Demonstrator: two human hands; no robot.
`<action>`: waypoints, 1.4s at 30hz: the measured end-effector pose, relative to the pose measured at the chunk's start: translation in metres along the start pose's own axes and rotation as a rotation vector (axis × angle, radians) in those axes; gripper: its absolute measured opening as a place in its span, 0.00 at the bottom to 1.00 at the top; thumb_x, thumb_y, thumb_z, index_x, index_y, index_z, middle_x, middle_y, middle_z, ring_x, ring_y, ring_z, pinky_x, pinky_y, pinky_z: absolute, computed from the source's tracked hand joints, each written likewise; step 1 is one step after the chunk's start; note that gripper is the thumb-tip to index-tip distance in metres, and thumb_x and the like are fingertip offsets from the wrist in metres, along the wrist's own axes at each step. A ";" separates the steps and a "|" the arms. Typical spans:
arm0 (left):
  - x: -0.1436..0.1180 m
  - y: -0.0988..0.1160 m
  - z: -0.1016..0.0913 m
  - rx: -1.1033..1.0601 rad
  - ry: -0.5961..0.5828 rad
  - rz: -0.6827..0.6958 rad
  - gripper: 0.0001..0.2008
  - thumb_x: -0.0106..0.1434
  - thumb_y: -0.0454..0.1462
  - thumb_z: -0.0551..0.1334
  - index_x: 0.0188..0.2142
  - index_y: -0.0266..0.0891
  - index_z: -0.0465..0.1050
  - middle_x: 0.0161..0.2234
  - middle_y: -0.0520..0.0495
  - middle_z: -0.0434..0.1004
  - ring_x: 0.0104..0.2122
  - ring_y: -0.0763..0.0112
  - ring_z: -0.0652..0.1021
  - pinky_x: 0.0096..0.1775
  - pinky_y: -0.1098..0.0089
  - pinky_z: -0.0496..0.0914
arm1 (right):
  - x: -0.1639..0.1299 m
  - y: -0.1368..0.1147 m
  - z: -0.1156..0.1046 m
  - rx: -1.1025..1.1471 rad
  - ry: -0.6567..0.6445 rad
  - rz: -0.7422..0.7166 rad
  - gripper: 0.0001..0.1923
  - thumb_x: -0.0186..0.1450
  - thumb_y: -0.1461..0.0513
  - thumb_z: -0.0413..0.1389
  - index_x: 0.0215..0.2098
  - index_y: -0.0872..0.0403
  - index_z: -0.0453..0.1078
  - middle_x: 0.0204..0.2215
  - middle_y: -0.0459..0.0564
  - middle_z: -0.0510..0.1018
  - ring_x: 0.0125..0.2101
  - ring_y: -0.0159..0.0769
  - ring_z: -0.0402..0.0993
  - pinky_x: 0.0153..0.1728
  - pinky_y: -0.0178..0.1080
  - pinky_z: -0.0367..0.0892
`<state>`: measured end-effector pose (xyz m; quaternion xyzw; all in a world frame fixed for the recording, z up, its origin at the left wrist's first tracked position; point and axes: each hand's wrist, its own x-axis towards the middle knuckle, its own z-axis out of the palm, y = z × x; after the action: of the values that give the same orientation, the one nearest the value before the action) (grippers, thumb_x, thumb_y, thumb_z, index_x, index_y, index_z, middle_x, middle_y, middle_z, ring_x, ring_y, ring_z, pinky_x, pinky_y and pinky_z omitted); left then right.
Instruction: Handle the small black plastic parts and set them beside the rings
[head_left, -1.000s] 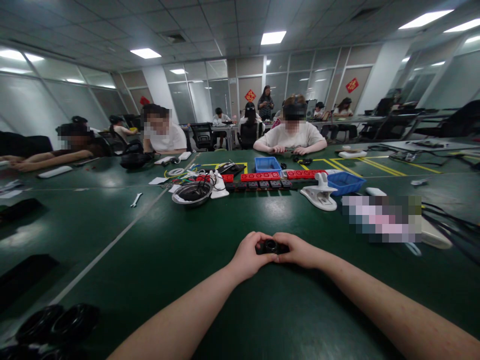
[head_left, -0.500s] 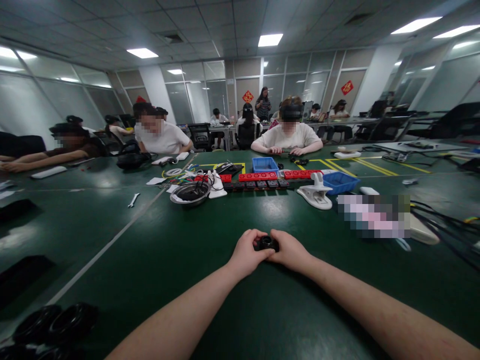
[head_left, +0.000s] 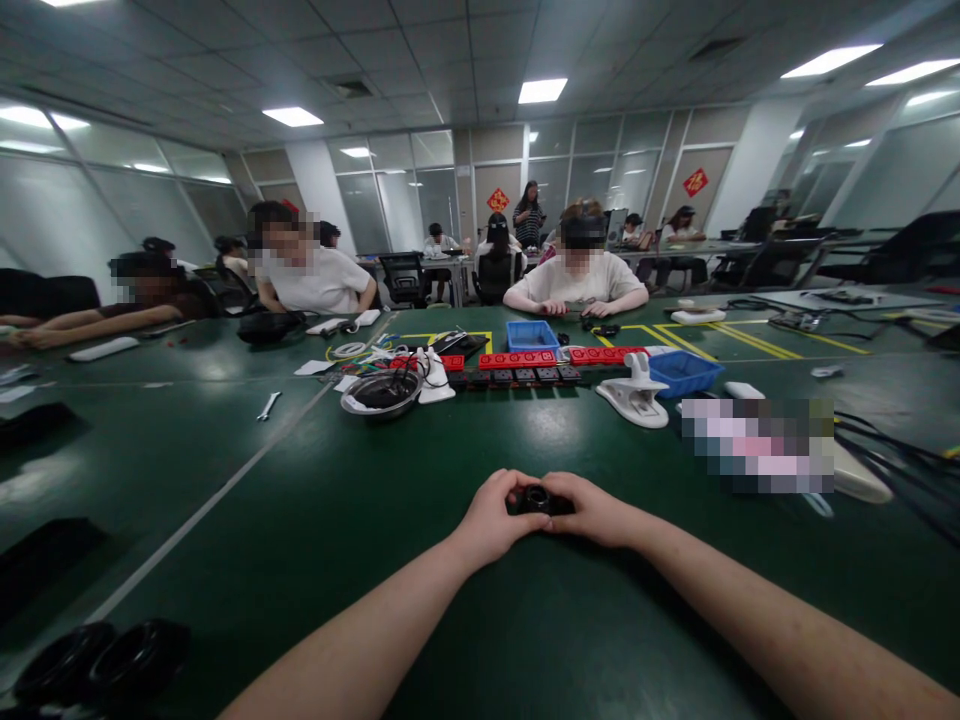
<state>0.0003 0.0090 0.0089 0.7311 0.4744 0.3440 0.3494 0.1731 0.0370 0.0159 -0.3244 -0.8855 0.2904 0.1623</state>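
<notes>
A small glossy black ring-shaped part [head_left: 537, 498] with a round opening on top sits between my hands, low over the green table [head_left: 405, 560]. My left hand [head_left: 496, 515] curls round its left side, the thumb along the near edge. From the right, my right hand [head_left: 589, 508] closes on it, thumb meeting the left thumb in front. The fingers hide most of its sides, so its full shape does not show.
Beyond my hands lie red and black power strips [head_left: 517, 359], a metal bowl [head_left: 381, 392], a white clip stand [head_left: 636, 392] and blue trays [head_left: 682, 372]. A wrench [head_left: 268, 405] lies left. Several black rings [head_left: 139, 655] are near-left. Cables [head_left: 885, 440] run right. People sit opposite.
My right hand has shifted its grip slightly round the black part, its fingers now reaching further over the far side. The view has tilted a little. A person opposite leans further left.
</notes>
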 end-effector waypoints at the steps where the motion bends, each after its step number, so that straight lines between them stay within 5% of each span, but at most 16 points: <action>1: 0.000 0.000 0.000 -0.001 -0.002 0.001 0.17 0.43 0.39 0.65 0.35 0.39 0.68 0.31 0.51 0.64 0.30 0.72 0.65 0.32 0.73 0.61 | 0.000 0.000 -0.001 0.007 -0.010 -0.009 0.12 0.54 0.59 0.54 0.35 0.57 0.66 0.31 0.47 0.69 0.33 0.34 0.63 0.34 0.35 0.58; 7: 0.000 -0.001 0.000 0.001 -0.020 0.018 0.17 0.44 0.40 0.64 0.36 0.39 0.68 0.32 0.50 0.64 0.30 0.72 0.65 0.32 0.72 0.61 | 0.000 0.001 -0.005 0.056 -0.073 -0.077 0.12 0.55 0.61 0.52 0.38 0.56 0.66 0.32 0.47 0.68 0.35 0.33 0.63 0.37 0.35 0.58; 24: -0.001 0.001 0.000 0.001 -0.001 0.030 0.18 0.43 0.40 0.65 0.35 0.39 0.67 0.31 0.51 0.63 0.31 0.72 0.66 0.32 0.73 0.61 | 0.001 0.005 0.000 0.063 -0.046 0.024 0.11 0.53 0.60 0.55 0.33 0.58 0.65 0.29 0.46 0.67 0.32 0.33 0.63 0.33 0.34 0.58; 34: -0.003 0.003 0.008 0.050 0.115 -0.012 0.14 0.44 0.36 0.64 0.33 0.39 0.67 0.31 0.51 0.64 0.31 0.73 0.67 0.33 0.72 0.62 | 0.003 0.003 0.011 0.082 0.104 0.203 0.12 0.47 0.60 0.57 0.24 0.56 0.59 0.20 0.40 0.62 0.23 0.26 0.57 0.21 0.29 0.52; 42: -0.001 -0.004 0.014 0.114 0.254 -0.068 0.15 0.44 0.35 0.64 0.33 0.38 0.66 0.32 0.50 0.66 0.30 0.72 0.67 0.33 0.71 0.62 | 0.008 -0.011 0.032 -0.263 0.327 0.372 0.10 0.48 0.60 0.55 0.24 0.55 0.58 0.21 0.44 0.65 0.23 0.29 0.59 0.21 0.30 0.49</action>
<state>0.0097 0.0068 -0.0018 0.6839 0.5582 0.3939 0.2559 0.1468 0.0225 -0.0018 -0.5424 -0.8028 0.1415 0.2032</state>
